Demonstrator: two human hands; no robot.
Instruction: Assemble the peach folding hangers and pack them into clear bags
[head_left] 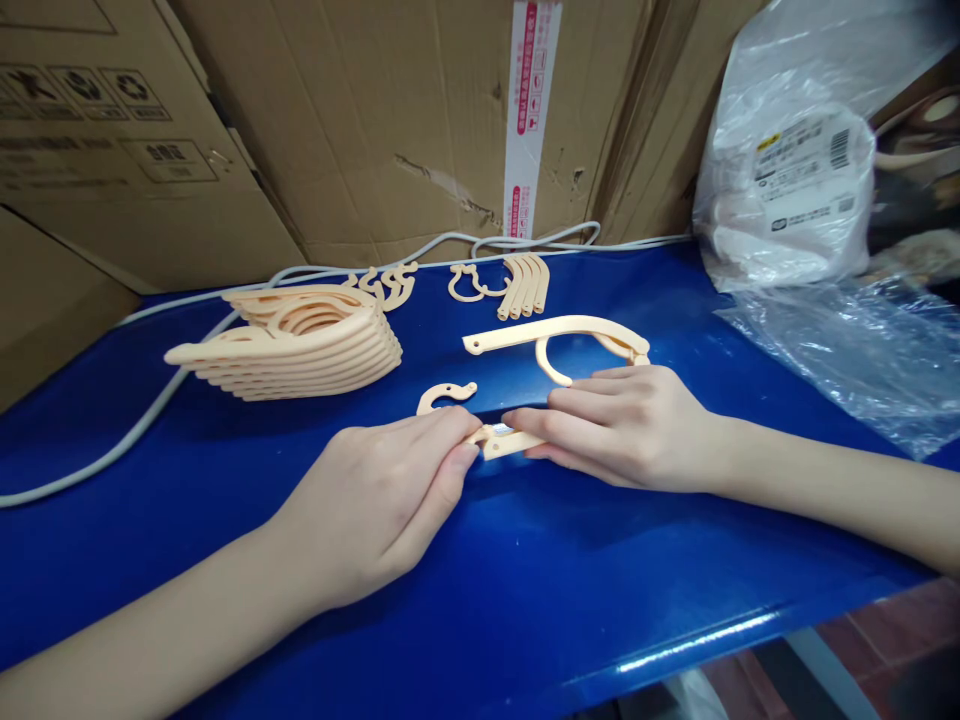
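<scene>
My left hand (390, 490) is closed, thumb and fingers pinching a cream plastic hanger hook (448, 391); its curved end seems to rise behind the fingers, its lower part largely hidden. Against it, my right hand (637, 425) grips a cream plastic hanger arm (511, 443), whose holed end shows between the hands. The two parts meet at the fingertips; whether they are joined I cannot tell. Just behind the right hand lies another hanger arm (555, 328), with a curved cream piece (550, 365) beneath it, partly covered by the fingers.
To the left is a stack of cream folding hangers (300, 355). Loose hooks (394, 288) and several short arms (525, 285) lie at the back of the blue table (480, 600). A grey cable (142, 455), cardboard boxes (420, 120) and a clear plastic bag (780, 190) surround them.
</scene>
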